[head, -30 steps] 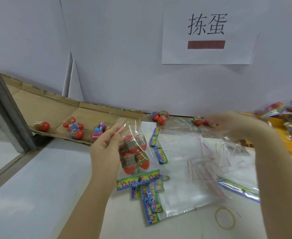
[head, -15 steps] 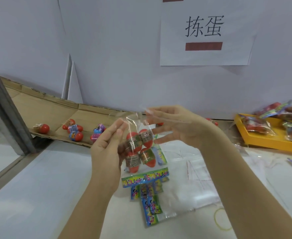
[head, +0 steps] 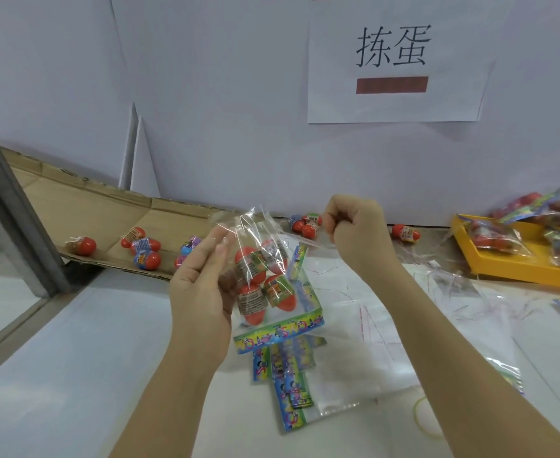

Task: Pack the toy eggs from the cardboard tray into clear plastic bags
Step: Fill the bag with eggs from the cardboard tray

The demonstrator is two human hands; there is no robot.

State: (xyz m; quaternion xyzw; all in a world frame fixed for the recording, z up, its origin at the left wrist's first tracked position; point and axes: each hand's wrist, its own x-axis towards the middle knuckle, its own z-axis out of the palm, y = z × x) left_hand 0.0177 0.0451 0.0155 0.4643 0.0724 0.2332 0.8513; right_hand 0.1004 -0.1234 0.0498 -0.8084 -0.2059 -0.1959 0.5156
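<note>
The right hand has pulled away right of centre, its grip now clenched on a thin strip off the clear bag of four eggs grasped mid-frame by the left hand, so sealing looks next.

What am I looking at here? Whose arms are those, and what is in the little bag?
A person wears a camera on their head, so you see their own two arms from above. The left hand holds up a clear bag with four red toy eggs inside. The right hand is closed in a fist beside the bag's open top; it seems to pinch a thin clear strip. More eggs lie on the brown cardboard tray at the left, and a few by the wall. Empty bags with colourful edges lie flat on the white table. The yellow tray at the right holds filled bags.
</note>
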